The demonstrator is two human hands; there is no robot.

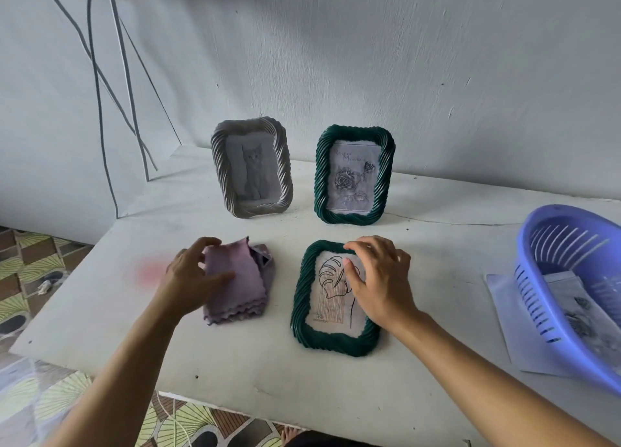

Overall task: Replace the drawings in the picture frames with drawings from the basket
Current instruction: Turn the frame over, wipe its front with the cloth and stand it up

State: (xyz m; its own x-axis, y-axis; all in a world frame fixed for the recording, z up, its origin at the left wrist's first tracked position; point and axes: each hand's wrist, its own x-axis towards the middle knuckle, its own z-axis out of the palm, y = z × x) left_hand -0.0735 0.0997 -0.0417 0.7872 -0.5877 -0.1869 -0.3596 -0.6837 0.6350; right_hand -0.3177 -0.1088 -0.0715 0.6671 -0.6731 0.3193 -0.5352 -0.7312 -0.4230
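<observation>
On my feed both hands are over the white counter (252,362), well apart from each other. The left hand (188,275) grips a folded purple cloth (242,288): its thumb lies across the top and its fingers curl over the far left corner. The right hand (379,278) is spread with loosely bent fingers above the flat green frame (332,339), which lies face up just right of the cloth. The thumb tip touches the leaf drawing (332,292) inside it, and the fingertips reach the far rim; I see nothing pinched in this hand.

Beyond the left hand a grey frame (221,177) stands upright with a cat drawing (252,171) in it. Beyond the right hand a standing green frame (321,177) holds a rose drawing (351,181). Both are close to the wall, side by side and not touching.

Far to the right of the right hand sits the blue basket (537,278), tilted, with printed drawings (578,309) inside; it rests on a loose sheet of paper (514,329). Out past the left hand, cables (97,93) hang down the wall, and patterned floor tiles (40,255) show below the counter edge
</observation>
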